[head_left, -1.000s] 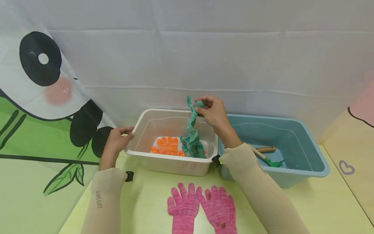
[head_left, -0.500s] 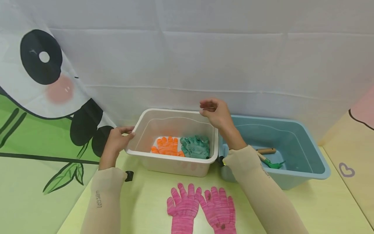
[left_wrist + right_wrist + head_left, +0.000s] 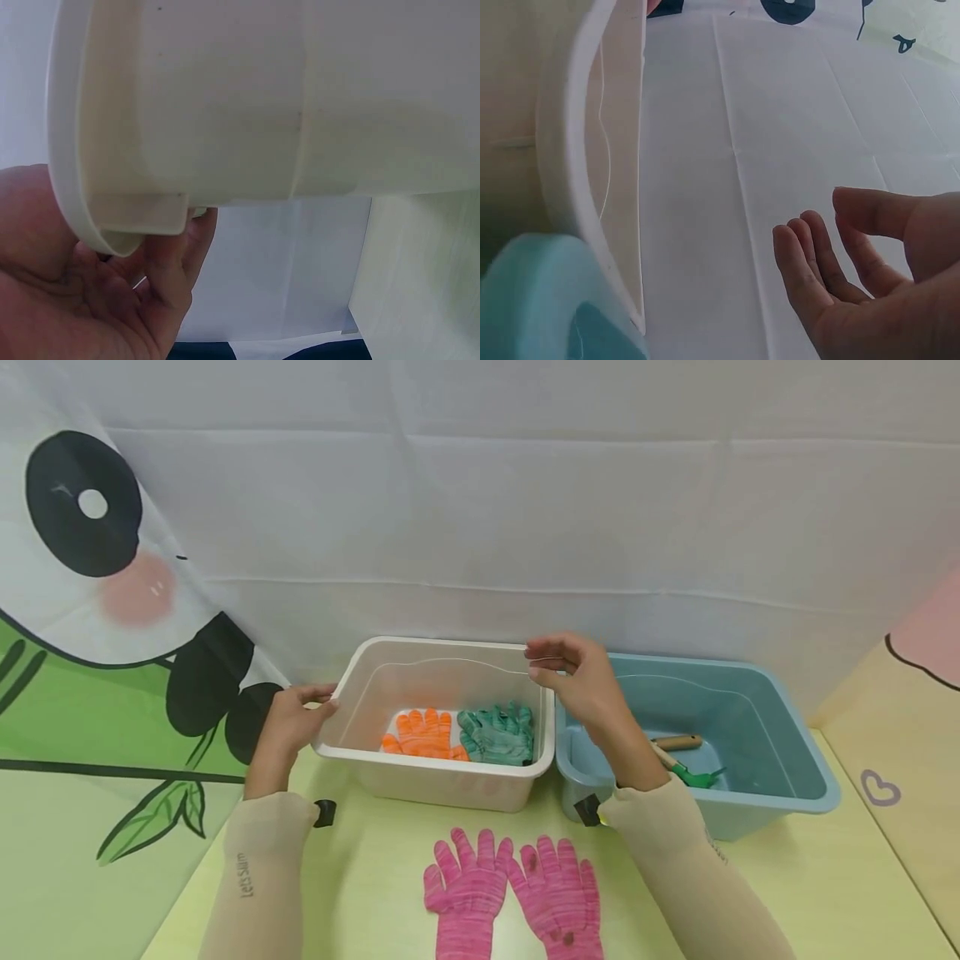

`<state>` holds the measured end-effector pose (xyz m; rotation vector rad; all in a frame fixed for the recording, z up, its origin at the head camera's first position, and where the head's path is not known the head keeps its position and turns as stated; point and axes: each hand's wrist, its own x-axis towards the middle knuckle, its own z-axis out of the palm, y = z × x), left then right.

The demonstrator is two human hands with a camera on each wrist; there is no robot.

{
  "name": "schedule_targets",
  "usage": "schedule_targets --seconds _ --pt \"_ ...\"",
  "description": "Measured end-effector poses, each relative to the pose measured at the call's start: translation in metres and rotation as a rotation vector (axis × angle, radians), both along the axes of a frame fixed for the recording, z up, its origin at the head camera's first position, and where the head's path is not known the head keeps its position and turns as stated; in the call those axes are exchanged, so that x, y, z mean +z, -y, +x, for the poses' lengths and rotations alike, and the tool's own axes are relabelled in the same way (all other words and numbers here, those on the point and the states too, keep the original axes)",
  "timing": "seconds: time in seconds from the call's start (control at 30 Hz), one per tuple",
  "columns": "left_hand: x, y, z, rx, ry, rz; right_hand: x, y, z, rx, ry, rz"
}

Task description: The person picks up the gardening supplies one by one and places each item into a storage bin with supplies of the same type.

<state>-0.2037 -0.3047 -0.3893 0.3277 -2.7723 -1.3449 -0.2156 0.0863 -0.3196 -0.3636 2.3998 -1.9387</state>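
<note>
My left hand (image 3: pixel 294 718) grips the left rim of the white plastic bin (image 3: pixel 442 785); in the left wrist view the thumb and fingers (image 3: pixel 169 270) close round that rim from either side. Inside the bin lie an orange glove (image 3: pixel 424 733) on the left and a green glove (image 3: pixel 498 735) on the right. Over the bin's back right corner hovers my right hand (image 3: pixel 573 681), fingers bent loosely with nothing between them, as the right wrist view also shows. A pair of pink gloves, a left one (image 3: pixel 468 889) and a stained right one (image 3: pixel 558 893), lies flat in front.
A blue bin (image 3: pixel 772 693) stands against the white bin's right side. It holds a green-headed garden tool (image 3: pixel 697 777) and a wooden handle (image 3: pixel 677 742). Behind both bins hangs a white cloth (image 3: pixel 480 510). The table (image 3: pixel 367 877) is pale yellow.
My right hand has let go of the green glove, which dropped into the white bin beside the orange one. The hand then moved right and slightly down. The left hand stays on the rim.
</note>
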Motion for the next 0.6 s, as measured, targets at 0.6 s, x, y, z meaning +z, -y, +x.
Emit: schedule_targets --seconds 0.6 --pt "-0.001 0.002 0.000 -0.010 -0.005 0.006 -0.023 -0.044 0.056 -0.003 0.013 0.017"
